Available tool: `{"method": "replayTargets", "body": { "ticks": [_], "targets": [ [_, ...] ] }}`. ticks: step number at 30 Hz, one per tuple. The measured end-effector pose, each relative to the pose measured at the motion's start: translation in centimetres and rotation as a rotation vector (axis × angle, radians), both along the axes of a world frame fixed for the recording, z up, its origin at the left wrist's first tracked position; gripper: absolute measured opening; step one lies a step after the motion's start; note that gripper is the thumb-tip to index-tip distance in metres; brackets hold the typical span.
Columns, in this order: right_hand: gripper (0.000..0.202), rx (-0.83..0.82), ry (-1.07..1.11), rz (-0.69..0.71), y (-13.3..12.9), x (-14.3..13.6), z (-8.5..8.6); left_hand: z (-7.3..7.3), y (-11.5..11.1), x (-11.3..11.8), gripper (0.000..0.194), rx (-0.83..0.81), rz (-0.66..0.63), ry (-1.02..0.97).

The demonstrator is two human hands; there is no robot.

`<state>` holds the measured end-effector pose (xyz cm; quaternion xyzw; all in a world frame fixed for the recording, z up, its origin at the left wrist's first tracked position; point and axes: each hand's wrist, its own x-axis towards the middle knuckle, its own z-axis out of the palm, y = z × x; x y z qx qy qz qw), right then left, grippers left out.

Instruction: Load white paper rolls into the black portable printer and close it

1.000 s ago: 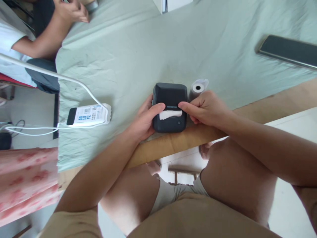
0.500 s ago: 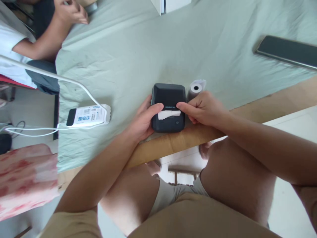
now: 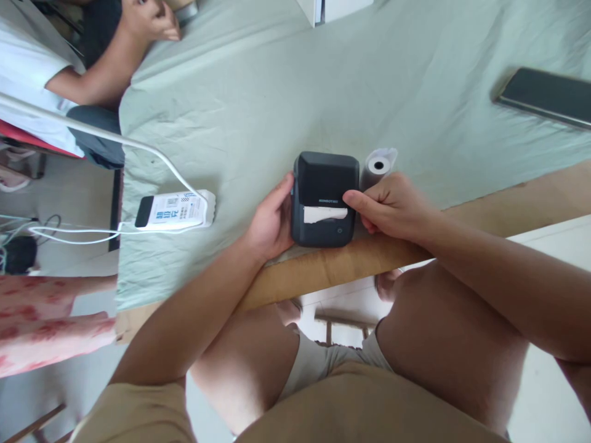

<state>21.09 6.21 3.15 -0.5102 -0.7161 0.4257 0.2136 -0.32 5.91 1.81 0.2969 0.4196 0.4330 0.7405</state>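
Note:
A small dark label printer (image 3: 327,178) is held between my hands near the table's front edge. A strip of white paper (image 3: 325,214) sticks out of the slot across its top, above a power button. My left hand (image 3: 272,223) grips the printer's left side, its thumb along the edge and the other fingers partly hidden beneath. My right hand (image 3: 392,204) holds the right edge, with its thumb on the top and the curled fingers at the side. Just behind that hand stands a roll of white paper (image 3: 378,167), partly covered by it.
A white power strip (image 3: 178,210) with white cables lies to the left. A dark phone-like slab (image 3: 549,95) rests at the right, and a white box (image 3: 341,9) stands at the far edge. Another person's arm (image 3: 111,67) is at the upper left. Green cloth (image 3: 258,117) covers the table.
My left thumb has slid off the printer's top to its left edge. The right thumb stays on top. The whole view has shifted slightly.

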Motion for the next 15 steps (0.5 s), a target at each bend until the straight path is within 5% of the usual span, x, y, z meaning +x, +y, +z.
{"method": "replayTargets", "body": {
  "ticks": [15],
  "targets": [
    [0.063,0.090,0.011,0.045,0.09,0.54,-0.06,0.02,-0.19,0.23,0.017,0.105,0.098,0.037]
  ]
}}
